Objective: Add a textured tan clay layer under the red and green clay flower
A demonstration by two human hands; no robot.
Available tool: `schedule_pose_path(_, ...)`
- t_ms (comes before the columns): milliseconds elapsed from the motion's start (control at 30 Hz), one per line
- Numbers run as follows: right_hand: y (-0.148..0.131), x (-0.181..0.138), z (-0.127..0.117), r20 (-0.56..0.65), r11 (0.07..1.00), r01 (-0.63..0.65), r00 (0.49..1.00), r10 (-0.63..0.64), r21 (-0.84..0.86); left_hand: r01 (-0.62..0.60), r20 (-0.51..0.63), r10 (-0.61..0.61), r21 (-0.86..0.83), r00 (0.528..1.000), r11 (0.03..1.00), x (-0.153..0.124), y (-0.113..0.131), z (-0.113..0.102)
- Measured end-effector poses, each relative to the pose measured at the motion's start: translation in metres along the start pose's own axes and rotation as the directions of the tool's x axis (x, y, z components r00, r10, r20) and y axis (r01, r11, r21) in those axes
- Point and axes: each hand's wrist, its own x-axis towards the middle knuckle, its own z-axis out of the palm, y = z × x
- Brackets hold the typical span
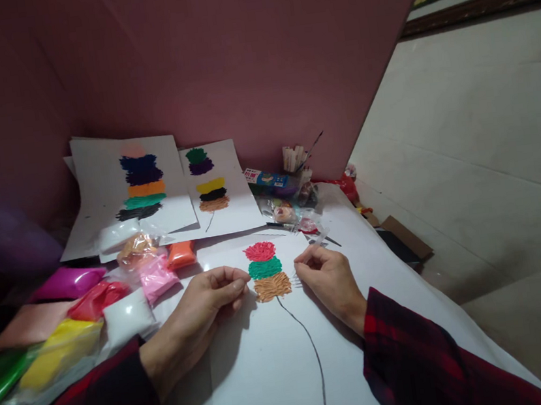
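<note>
A white sheet (252,375) lies before me with a stacked picture of streaked bands: red (259,251), green (265,268) and tan (272,288). A dark, wavy line (314,348) runs down from the tan band. At the left edge of the picture, my left hand (215,291) is closed with thumb and fingertips together; anything in the pinch is hidden. My right hand (326,274) is also pinched, close to the right side of the bands. Pale thin tines like a fork's (297,280) show just below its fingertips; whether the fingers hold them I cannot tell.
Several bags of coloured clay, among them yellow (62,351), white (129,317) and pink (158,277), lie at left. Behind are sheets with coloured bands (172,204) against a pink wall. Packets (284,210) and scissors-like blades (327,240) lie beyond my right hand.
</note>
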Motion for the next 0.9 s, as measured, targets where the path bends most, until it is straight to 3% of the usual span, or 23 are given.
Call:
schedule_pose_path(433,-0.001,0.0002,0.0011,-0.007,0.996,-0.001,1.0,0.001,0.094,0.019,0.008,-0.019,-0.047,1.0,0.999,0.0026,-0.0025,-0.0011)
schedule_pose_path(900,0.0018,0.0036,0.0032,0.006,0.999,0.037,0.999,-0.037,-0.026,0.005,0.019,-0.004,-0.026,1.0,1.0,0.0021,-0.0032,-0.0021)
